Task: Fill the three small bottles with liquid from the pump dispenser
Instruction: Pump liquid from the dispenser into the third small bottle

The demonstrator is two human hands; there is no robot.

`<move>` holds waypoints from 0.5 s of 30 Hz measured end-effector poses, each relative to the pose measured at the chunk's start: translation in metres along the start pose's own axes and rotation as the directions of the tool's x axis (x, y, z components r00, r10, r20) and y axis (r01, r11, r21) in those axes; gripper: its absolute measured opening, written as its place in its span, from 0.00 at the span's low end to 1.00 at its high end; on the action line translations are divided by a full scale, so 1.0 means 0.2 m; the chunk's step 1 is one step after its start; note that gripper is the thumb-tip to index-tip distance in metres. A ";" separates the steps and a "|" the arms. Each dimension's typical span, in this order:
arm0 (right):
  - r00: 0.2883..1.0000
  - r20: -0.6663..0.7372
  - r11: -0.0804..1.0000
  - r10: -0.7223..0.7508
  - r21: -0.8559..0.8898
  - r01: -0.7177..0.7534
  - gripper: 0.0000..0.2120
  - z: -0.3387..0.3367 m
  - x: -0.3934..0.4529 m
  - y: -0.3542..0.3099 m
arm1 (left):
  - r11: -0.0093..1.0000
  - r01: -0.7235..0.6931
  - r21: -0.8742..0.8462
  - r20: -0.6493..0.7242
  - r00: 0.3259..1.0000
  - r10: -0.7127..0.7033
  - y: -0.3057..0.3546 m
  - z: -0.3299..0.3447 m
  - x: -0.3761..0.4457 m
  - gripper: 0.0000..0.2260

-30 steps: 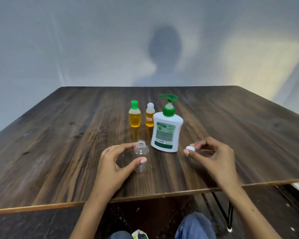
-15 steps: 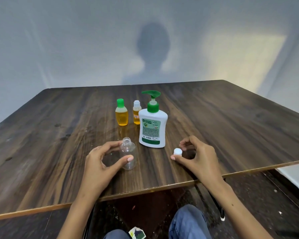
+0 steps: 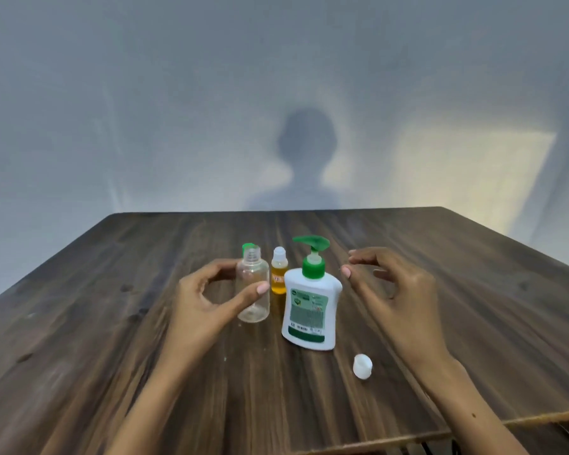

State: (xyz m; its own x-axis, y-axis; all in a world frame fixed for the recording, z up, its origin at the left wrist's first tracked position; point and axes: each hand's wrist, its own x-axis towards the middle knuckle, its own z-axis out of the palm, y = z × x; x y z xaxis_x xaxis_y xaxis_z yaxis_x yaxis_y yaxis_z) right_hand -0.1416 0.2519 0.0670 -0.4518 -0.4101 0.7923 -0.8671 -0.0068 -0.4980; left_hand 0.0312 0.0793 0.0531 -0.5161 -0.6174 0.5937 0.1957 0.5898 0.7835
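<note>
My left hand (image 3: 207, 300) grips an empty clear small bottle (image 3: 253, 290), uncapped, lifted and held just left of the white pump dispenser (image 3: 310, 310) with its green pump head (image 3: 312, 244). A small yellow-filled bottle with a white cap (image 3: 279, 272) stands behind, between the two. Only the green cap (image 3: 245, 247) of another bottle shows behind the clear one. My right hand (image 3: 395, 290) hovers right of the pump, fingers loosely curled, holding nothing. A white cap (image 3: 362, 366) lies on the table in front of the dispenser, to its right.
The dark wooden table (image 3: 112, 339) carries only these items. Its near edge (image 3: 408, 441) runs along the bottom right. A plain wall with a shadow stands behind.
My right hand put the white cap down on the table and rose toward the pump. My left hand lifted the clear bottle closer to the dispenser. The camera moved nearer.
</note>
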 end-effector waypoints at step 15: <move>0.972 0.145 0.983 -0.182 0.030 0.180 0.10 0.17 0.20 -0.02 | 0.999 -0.027 -0.025 -0.054 0.998 0.026 -0.23 0.12 0.18 0.22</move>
State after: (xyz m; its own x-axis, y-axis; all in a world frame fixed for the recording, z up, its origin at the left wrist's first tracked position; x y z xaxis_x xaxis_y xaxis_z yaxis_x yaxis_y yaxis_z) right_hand -0.1497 0.2054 0.0886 -0.2507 -0.5302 0.8099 -0.9276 -0.1079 -0.3577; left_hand -0.0161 0.0414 0.0347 -0.4654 -0.6289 0.6228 0.2307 0.5931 0.7714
